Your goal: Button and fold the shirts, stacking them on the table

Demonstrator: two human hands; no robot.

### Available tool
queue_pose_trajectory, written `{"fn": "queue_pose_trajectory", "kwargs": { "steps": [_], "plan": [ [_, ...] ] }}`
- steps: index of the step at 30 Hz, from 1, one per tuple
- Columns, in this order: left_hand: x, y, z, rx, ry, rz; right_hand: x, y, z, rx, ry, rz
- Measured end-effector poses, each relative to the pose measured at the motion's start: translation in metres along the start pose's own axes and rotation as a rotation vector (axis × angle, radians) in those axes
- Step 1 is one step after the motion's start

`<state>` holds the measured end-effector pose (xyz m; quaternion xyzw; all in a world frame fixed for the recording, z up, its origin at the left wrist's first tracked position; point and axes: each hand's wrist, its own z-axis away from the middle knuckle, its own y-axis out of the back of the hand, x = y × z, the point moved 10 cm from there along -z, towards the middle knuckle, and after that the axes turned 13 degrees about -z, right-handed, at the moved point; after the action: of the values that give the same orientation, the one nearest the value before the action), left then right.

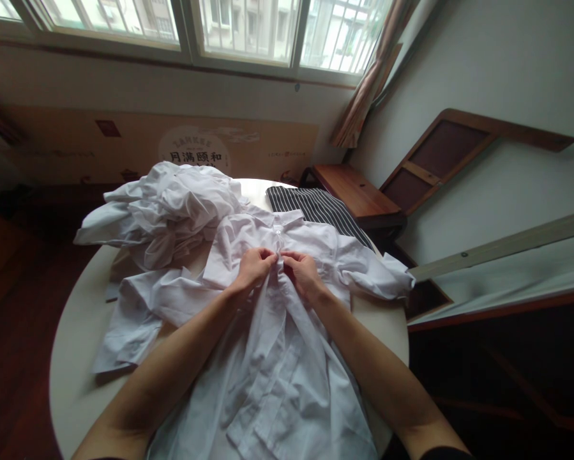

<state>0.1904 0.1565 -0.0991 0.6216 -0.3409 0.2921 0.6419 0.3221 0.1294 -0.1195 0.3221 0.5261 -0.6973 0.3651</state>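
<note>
A white collared shirt (296, 358) lies front up on a round table (71, 358), its collar toward the window and its sleeves spread to both sides. My left hand (256, 265) pinches the front edge of the shirt a little below the collar. Close beside it, my right hand (301, 269) pinches the other side of the same front opening. The fingertips of both hands almost meet at the placket; whether a button is between them is too small to tell. Below my hands the front hangs in loose folds toward me.
A crumpled heap of white clothes (172, 204) sits at the table's back left. Folded black-and-white striped fabric (315, 207) lies at the back right. Beyond stand a wooden bench (354, 188) and a printed cardboard panel (267, 137) under the window.
</note>
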Motion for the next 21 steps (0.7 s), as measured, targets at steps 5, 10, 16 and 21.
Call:
{"fn": "queue_pose_trajectory", "kwargs": {
  "steps": [5,10,16,21],
  "plan": [
    [0.0,0.0,-0.001,-0.009,-0.011,-0.017,-0.012,0.002,0.0,0.054,0.179,0.213],
    [-0.001,0.0,0.0,-0.013,0.022,0.042,-0.045,-0.014,0.02,0.078,0.484,0.597],
    [-0.001,0.002,0.001,0.034,0.024,0.09,-0.056,-0.03,0.037,0.073,0.67,0.803],
    [0.0,0.003,0.002,0.069,0.001,0.065,-0.046,-0.02,0.027,0.071,0.565,0.623]
  ]
}}
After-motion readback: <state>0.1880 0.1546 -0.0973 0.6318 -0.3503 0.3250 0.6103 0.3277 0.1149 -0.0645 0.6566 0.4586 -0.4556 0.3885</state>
